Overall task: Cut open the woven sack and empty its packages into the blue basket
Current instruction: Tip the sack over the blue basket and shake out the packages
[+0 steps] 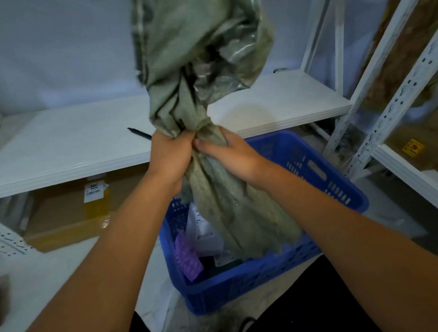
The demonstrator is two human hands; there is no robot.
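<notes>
The grey-green woven sack (200, 46) hangs limp and bunched in front of me, its upper part flopping above my fists and its lower end (239, 217) trailing down into the blue basket (330, 178). My left hand (169, 154) and my right hand (227, 151) grip the gathered sack side by side at its middle. Inside the basket lie packages: a purple bubble mailer (188, 255) and a white pouch (203, 229), with others partly hidden under the sack. A dark knife or pen (138, 133) lies on the shelf just behind my left hand.
A white shelf board (62, 150) runs across behind the basket, with a taped cardboard box (76, 210) under it. White perforated rack posts (394, 98) stand at right, holding brown sacks and parcels (431, 143). My dark trousers and a shoe (245, 328) are at the bottom.
</notes>
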